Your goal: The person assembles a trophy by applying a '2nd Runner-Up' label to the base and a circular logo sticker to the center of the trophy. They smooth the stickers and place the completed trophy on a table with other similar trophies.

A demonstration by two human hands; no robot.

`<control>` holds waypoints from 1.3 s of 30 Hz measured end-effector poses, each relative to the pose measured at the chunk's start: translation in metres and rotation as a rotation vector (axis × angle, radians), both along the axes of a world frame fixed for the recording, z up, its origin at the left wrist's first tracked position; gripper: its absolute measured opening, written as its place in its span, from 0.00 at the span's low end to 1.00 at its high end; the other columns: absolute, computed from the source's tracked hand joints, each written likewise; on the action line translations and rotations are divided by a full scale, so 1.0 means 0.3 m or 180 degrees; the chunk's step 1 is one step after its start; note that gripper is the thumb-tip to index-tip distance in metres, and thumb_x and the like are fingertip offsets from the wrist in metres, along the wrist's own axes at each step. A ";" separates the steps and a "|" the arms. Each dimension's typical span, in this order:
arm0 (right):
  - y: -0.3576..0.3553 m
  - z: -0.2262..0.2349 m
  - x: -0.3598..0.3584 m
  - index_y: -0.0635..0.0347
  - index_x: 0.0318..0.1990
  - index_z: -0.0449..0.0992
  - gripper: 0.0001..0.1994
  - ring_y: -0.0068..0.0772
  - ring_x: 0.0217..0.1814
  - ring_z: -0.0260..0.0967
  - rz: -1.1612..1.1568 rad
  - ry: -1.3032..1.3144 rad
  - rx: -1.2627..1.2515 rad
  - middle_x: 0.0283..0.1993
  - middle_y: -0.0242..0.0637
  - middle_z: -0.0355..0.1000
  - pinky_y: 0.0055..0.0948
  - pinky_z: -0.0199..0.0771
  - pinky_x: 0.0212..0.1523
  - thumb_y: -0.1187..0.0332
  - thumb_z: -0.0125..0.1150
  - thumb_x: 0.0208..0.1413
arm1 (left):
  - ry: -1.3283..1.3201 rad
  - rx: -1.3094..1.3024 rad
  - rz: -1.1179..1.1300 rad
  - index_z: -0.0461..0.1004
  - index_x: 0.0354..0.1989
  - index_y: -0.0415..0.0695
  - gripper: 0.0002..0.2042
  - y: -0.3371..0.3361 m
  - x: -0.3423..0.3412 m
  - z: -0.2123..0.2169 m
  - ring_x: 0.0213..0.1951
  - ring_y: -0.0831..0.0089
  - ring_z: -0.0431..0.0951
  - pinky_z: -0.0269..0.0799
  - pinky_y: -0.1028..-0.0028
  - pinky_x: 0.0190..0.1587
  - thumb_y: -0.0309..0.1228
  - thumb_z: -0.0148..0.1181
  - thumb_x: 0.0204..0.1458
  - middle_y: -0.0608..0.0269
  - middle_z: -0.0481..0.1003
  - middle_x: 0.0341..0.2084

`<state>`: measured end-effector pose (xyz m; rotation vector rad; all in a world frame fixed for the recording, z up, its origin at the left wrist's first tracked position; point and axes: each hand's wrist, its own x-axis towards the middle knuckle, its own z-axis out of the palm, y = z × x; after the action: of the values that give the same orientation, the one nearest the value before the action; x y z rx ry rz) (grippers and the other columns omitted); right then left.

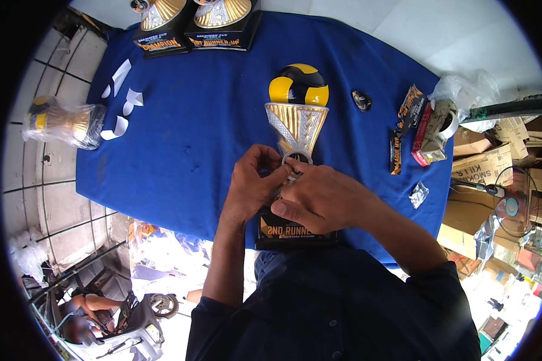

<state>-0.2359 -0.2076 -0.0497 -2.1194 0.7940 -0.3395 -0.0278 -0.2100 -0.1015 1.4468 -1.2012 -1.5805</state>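
Note:
A trophy (302,123) with a gold and silver flared body lies on the blue cloth in front of me. At its far end is a yellow and dark volleyball (299,86); its black base (295,234) is nearest my body. Both hands meet at a round silver-rimmed medallion (297,157) on the trophy's narrow part. My left hand (254,180) pinches at the medallion's left edge with thumb and curled fingers. Across the stem, my right hand (325,195) presses a fingertip onto the medallion's lower rim, its thumb over the base. The right hand's lower fingers are partly hidden.
Two more trophies (218,36) stand at the far left. Peeled white scraps (121,73) lie left; a small dark round sticker (361,100), printed labels (411,107), a tape roll (448,125) and a crumpled wrapper (420,195) lie right. A plastic-wrapped trophy (66,123) is beyond the left edge.

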 end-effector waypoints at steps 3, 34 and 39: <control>-0.019 0.008 -0.024 0.60 0.18 0.71 0.44 0.60 0.28 0.76 -0.0021 -0.0289 0.0179 0.17 0.48 0.68 0.59 0.78 0.66 0.38 0.35 0.85 | 0.0009 -0.0156 0.0012 0.79 0.49 0.38 0.13 0.003 -0.003 0.007 0.44 0.77 0.81 0.81 0.73 0.45 0.26 0.76 0.61 0.64 0.81 0.40; 0.120 -0.062 -0.196 0.69 0.69 0.73 0.22 0.57 0.70 0.83 -0.1641 -0.0856 0.0208 0.65 0.56 0.84 0.44 0.84 0.67 0.81 0.62 0.68 | -0.2023 -0.1809 -0.1412 0.89 0.63 0.52 0.20 0.011 0.005 0.197 0.47 0.55 0.81 0.81 0.57 0.50 0.37 0.78 0.63 0.52 0.72 0.49; 0.109 -0.049 -0.163 0.68 0.68 0.74 0.20 0.57 0.68 0.85 -0.1484 -0.0762 0.0173 0.62 0.58 0.85 0.45 0.85 0.65 0.76 0.63 0.71 | -0.1885 -0.1662 -0.1516 0.88 0.65 0.56 0.18 0.024 0.064 0.167 0.48 0.56 0.80 0.80 0.60 0.53 0.40 0.73 0.68 0.52 0.72 0.49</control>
<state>-0.2847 -0.1750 -0.0644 -1.7833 1.1333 -0.7915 -0.0086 -0.2029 -0.0514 1.3629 -2.2409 -0.9816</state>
